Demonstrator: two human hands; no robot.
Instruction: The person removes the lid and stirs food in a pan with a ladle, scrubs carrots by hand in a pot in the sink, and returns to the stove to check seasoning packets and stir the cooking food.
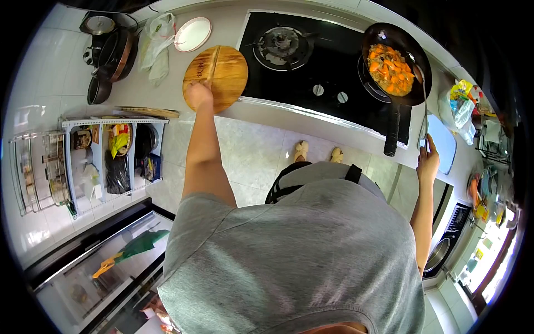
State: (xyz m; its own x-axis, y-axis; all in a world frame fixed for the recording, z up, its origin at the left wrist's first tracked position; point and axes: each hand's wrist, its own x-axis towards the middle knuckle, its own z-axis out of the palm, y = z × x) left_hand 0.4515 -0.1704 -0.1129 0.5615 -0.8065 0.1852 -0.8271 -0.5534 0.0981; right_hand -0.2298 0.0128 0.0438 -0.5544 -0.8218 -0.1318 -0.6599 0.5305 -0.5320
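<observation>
My left hand point(200, 94) is closed on the bar handle of a round wooden lid point(231, 78), which is on the counter just left of the stove. Some of the fingers are hidden from this angle. In my right hand point(428, 161) is the end of a long, thin-handled metal spatula point(426, 103). Its far end rests at the right inside rim of a dark wok point(418, 55). Orange and brown chopped food point(390, 71) fills the middle of the wok. The wok's black handle point(392, 131) points toward me, left of my right hand.
A black gas stove point(311, 78) has a bare left burner point(282, 47) and two knobs. Behind the lid are a white plate point(193, 34) and a plastic bag point(157, 39). Pots point(117, 53) stand far left, a shelf rack point(114, 161) below. Bagged items point(460, 108) sit at right.
</observation>
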